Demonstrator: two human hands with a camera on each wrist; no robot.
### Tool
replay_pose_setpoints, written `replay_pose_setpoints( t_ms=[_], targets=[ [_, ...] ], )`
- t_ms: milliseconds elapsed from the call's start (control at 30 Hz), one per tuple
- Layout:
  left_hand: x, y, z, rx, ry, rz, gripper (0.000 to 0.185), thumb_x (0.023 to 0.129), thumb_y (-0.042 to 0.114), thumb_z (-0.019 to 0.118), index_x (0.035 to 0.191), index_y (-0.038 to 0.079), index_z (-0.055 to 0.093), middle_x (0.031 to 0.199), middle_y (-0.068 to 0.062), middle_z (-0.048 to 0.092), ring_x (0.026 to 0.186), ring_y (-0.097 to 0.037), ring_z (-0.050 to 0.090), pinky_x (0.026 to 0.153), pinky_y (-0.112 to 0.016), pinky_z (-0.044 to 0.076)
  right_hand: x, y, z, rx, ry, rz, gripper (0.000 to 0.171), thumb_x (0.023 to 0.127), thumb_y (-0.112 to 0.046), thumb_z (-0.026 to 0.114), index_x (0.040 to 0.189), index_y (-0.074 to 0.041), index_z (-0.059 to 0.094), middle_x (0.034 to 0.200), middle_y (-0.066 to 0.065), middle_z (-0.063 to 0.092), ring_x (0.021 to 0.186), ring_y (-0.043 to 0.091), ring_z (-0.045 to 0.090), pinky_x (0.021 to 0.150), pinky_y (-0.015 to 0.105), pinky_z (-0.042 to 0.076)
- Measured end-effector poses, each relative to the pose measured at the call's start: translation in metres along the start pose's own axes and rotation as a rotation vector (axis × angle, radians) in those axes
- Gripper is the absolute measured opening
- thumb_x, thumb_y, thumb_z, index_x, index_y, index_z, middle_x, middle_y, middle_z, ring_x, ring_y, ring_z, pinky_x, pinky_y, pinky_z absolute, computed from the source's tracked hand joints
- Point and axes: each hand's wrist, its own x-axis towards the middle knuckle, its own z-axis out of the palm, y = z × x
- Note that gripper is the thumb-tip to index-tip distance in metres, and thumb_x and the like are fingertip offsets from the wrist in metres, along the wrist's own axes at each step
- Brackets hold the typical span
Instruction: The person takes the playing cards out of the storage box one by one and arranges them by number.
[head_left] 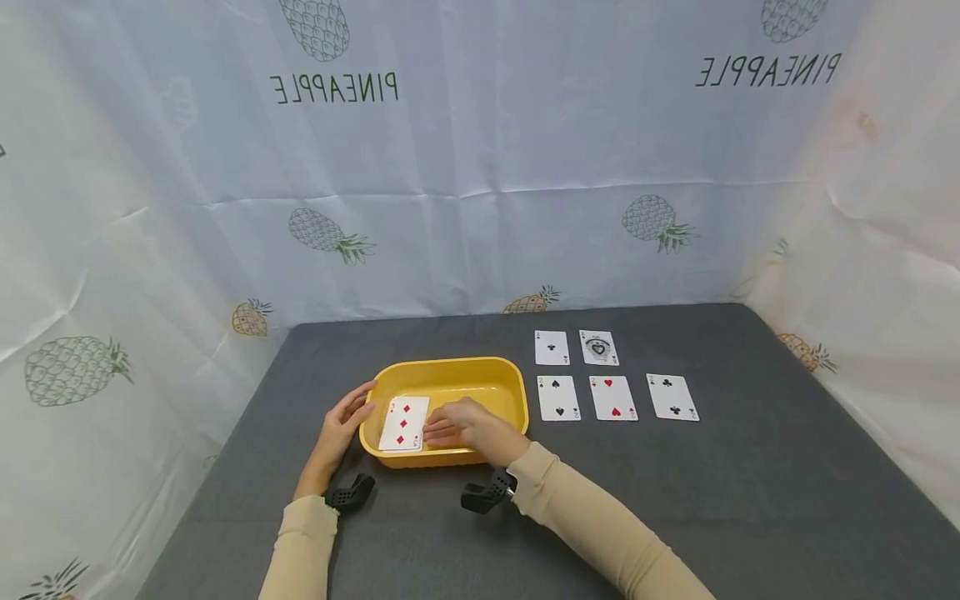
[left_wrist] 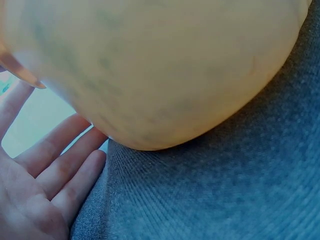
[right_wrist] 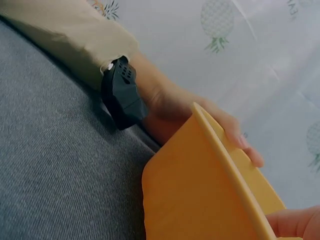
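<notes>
The right hand (head_left: 467, 429) reaches over the near rim of a yellow tub (head_left: 450, 371), fingers flat on a three of diamonds (head_left: 404, 423) lying inside. The left hand (head_left: 341, 423) rests open against the tub's left wall; the left wrist view shows its straight fingers (left_wrist: 60, 162). Five cards (head_left: 613, 397) lie well apart on the right, with bare grey table (head_left: 750, 500) nearer the person.

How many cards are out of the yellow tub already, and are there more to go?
Five cards already lie face up on the mat. In hand now: the right hand reaches into the tub beside a red diamond card, while the left hand rests against the tub's side. At least that card remains inside.
</notes>
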Motion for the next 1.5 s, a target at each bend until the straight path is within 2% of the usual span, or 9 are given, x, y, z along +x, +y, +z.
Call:
replay_pose_setpoints(
  t_ms=[100,200,300,400,667,933,1000,1300,1500],
  targets=[
    [0.0,0.0,0.0,-0.002,0.002,0.001,0.05,0.099,0.028,0.055,0.144,0.011,0.044,0.14,-0.011,0.053,0.104,0.018,0.052,0.088,-0.004,0.042,-0.002,0.003,0.0,-0.003,-0.02,-0.03,0.027,0.09,-0.006,0.058,0.112,0.01,0.064,0.113,0.026,0.066,0.097,0.028,0.071,0.088,0.038,0.056],
    [0.0,-0.001,-0.001,-0.004,0.002,0.01,0.05,0.099,0.028,0.054,0.144,0.01,0.044,0.134,-0.001,0.057,0.104,0.018,0.052,0.088,-0.005,0.042,0.003,0.001,0.007,0.008,0.041,0.007,0.031,0.088,-0.003,0.061,0.116,0.01,0.06,0.105,0.023,0.068,0.088,0.025,0.071,0.085,0.037,0.057],
    [0.0,-0.001,-0.001,0.0,0.004,0.016,0.051,0.099,0.028,0.054,0.145,0.009,0.043,0.134,-0.003,0.056,0.104,0.018,0.052,0.088,-0.004,0.042,0.011,-0.003,0.016,0.013,0.132,0.062,0.038,0.085,0.001,0.063,0.122,0.009,0.055,0.09,0.018,0.069,0.074,0.021,0.07,0.078,0.033,0.059],
    [-0.001,0.0,0.0,0.001,0.007,0.007,0.051,0.099,0.028,0.054,0.145,0.009,0.042,0.143,-0.022,0.048,0.102,0.018,0.052,0.088,-0.004,0.042,0.016,-0.005,0.022,0.01,0.181,0.077,0.042,0.084,0.003,0.064,0.124,0.007,0.052,0.078,0.012,0.065,0.062,0.017,0.066,0.068,0.028,0.058],
    [-0.001,0.0,0.001,-0.006,0.004,0.002,0.05,0.099,0.027,0.054,0.145,0.009,0.043,0.143,-0.023,0.048,0.104,0.016,0.052,0.088,-0.004,0.042,0.025,-0.005,0.033,-0.052,0.23,0.028,0.022,0.08,0.006,0.069,0.1,0.008,0.061,0.065,0.009,0.061,0.047,0.012,0.057,0.049,0.02,0.052],
    [-0.001,0.0,-0.001,-0.011,0.008,0.015,0.05,0.098,0.027,0.055,0.144,0.009,0.043,0.116,0.025,0.055,0.105,0.017,0.052,0.089,-0.003,0.041,0.028,-0.006,0.039,-0.145,0.309,0.029,0.013,0.078,0.003,0.074,0.088,0.004,0.065,0.058,0.005,0.057,0.043,0.01,0.052,0.044,0.018,0.048],
    [-0.001,0.0,-0.001,-0.012,0.003,0.017,0.051,0.099,0.027,0.055,0.144,0.009,0.043,0.114,0.029,0.054,0.106,0.018,0.052,0.089,-0.003,0.041,0.029,-0.006,0.038,-0.154,0.314,0.03,0.014,0.079,0.004,0.073,0.089,0.005,0.064,0.059,0.005,0.057,0.042,0.01,0.052,0.044,0.018,0.048],
    [-0.001,0.002,0.0,0.008,0.003,-0.007,0.051,0.099,0.03,0.053,0.145,0.011,0.042,0.141,-0.017,0.05,0.103,0.018,0.052,0.088,-0.004,0.042,0.025,-0.009,0.033,-0.156,0.316,0.048,0.009,0.08,0.002,0.071,0.088,0.006,0.069,0.069,0.014,0.07,0.045,0.013,0.061,0.05,0.022,0.053],
    [-0.001,0.002,-0.001,-0.018,0.003,0.013,0.049,0.099,0.025,0.054,0.144,0.009,0.043,0.116,0.021,0.058,0.104,0.016,0.054,0.088,-0.005,0.043,0.019,-0.017,0.028,-0.146,0.303,0.039,0.013,0.08,0.001,0.073,0.091,0.007,0.07,0.073,0.016,0.073,0.046,0.013,0.062,0.05,0.023,0.053]
  ],
)
